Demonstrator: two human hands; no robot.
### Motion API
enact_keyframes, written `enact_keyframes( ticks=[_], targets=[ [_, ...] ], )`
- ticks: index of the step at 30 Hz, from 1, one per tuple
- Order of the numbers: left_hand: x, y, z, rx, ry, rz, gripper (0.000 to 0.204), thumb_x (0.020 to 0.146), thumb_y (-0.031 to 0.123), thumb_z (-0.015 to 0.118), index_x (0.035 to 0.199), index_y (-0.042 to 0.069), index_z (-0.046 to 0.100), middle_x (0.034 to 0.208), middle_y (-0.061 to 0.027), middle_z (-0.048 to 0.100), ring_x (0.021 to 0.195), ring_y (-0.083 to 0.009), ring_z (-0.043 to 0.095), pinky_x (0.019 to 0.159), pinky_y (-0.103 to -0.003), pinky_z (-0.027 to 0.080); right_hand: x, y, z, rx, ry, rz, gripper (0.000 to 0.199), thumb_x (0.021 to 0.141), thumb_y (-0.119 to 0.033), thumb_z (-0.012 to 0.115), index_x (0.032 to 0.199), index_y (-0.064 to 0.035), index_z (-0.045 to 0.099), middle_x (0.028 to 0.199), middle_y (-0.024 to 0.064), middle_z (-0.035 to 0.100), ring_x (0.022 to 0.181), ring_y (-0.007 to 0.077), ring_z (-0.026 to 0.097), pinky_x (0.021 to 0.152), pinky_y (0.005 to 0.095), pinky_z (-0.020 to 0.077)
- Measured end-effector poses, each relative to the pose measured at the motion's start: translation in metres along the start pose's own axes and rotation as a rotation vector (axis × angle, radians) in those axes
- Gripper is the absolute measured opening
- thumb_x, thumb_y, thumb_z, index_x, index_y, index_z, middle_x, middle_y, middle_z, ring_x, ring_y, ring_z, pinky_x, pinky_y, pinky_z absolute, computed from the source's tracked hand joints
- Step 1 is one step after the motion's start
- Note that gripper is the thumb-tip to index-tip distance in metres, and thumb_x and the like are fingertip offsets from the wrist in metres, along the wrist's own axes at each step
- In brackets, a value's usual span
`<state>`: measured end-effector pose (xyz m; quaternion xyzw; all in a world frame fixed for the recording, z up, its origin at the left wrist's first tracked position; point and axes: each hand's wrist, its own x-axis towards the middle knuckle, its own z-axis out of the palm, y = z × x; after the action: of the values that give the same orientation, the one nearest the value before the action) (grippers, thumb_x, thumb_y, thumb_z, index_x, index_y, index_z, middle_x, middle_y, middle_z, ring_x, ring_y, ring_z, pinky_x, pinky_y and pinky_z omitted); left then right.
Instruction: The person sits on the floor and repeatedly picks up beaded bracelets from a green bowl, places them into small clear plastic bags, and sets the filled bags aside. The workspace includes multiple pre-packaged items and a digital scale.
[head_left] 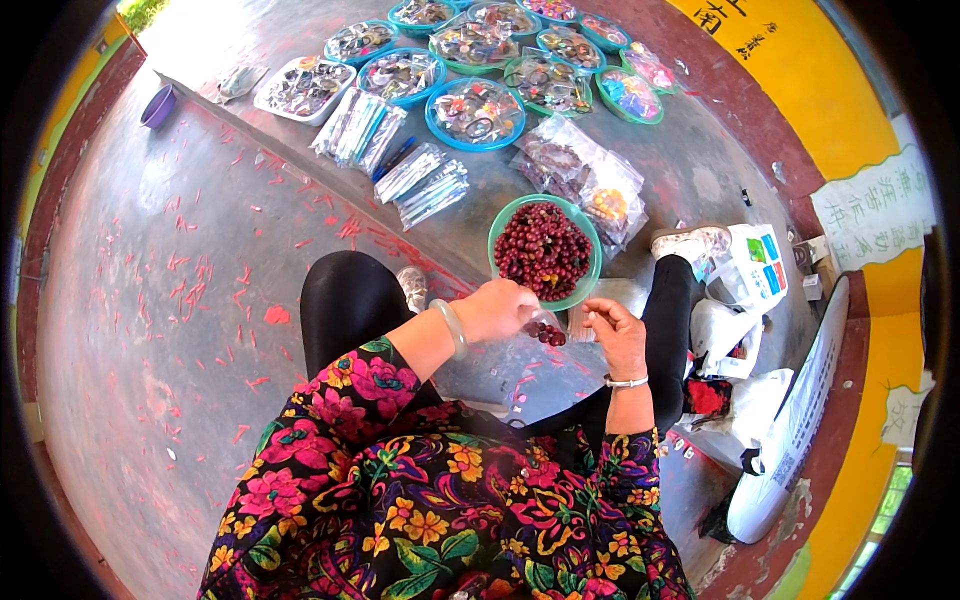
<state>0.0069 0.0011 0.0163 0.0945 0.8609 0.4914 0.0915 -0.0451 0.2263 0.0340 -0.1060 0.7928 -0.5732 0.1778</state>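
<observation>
A green bowl heaped with dark red beads sits just beyond my hands. My left hand, a pale bangle on its wrist, is closed in a pinch at the bowl's near left rim. Just below its fingertips hangs a short strand of dark red beads, in the gap between my hands. My right hand, wearing a silver bracelet, is to the right of the strand with thumb and finger pinched together. Whatever it pinches is too thin or small to make out.
Blue and green basins of packaged small goods stand far ahead. Bundles of wrapped sticks and clear plastic bags lie before them. White bags crowd my right side; a purple tub stands far left. Red scraps litter the floor.
</observation>
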Motion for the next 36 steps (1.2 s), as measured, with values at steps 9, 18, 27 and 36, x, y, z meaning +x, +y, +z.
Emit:
enact_keyframes(
  ticks=[9, 18, 27, 36],
  targets=[
    [0.003, 0.004, -0.006, -0.565, -0.102, -0.245, 0.02, 0.088, 0.012, 0.05, 0.095, -0.003, 0.061, 0.087, -0.0076, 0.062, 0.066, -0.0134, 0.061, 0.056, -0.026, 0.053, -0.009, 0.02, -0.008, 0.072, -0.11, 0.182, 0.02, 0.08, -0.008, 0.055, 0.098, -0.0008, 0.06, 0.089, 0.0045, 0.063, 0.076, 0.0112, 0.061, 0.058, 0.0201, 0.0421],
    [0.0, 0.006, -0.011, -0.813, -0.118, -0.15, 0.022, 0.089, 0.016, 0.05, 0.098, -0.001, 0.061, 0.092, -0.0082, 0.064, 0.079, -0.0128, 0.06, 0.055, -0.025, 0.049, -0.009, 0.017, -0.005, -0.001, -0.152, 0.148, 0.02, 0.08, -0.007, 0.056, 0.099, -0.0007, 0.059, 0.088, 0.0051, 0.064, 0.074, 0.0099, 0.06, 0.058, 0.0203, 0.0419],
    [0.001, 0.007, -0.007, -0.958, -0.057, -0.212, 0.019, 0.088, 0.015, 0.053, 0.099, 0.001, 0.061, 0.082, -0.0036, 0.062, 0.064, -0.0096, 0.058, 0.049, -0.023, 0.047, -0.012, 0.007, 0.008, -0.087, 0.05, -0.027, 0.008, 0.076, -0.004, 0.062, 0.082, 0.0013, 0.064, 0.07, 0.0033, 0.062, 0.062, 0.0076, 0.056, 0.057, 0.0214, 0.0445],
    [0.004, 0.003, -0.002, -0.283, 0.114, -0.021, 0.019, 0.088, 0.015, 0.052, 0.09, 0.0, 0.063, 0.069, -0.0032, 0.061, 0.053, -0.0101, 0.056, 0.049, -0.026, 0.046, -0.015, -0.02, 0.007, -0.411, 0.172, -0.326, 0.002, 0.069, -0.001, 0.062, 0.071, -0.0012, 0.061, 0.066, 0.0064, 0.059, 0.056, 0.0098, 0.054, 0.052, 0.0222, 0.0425]
  ],
)
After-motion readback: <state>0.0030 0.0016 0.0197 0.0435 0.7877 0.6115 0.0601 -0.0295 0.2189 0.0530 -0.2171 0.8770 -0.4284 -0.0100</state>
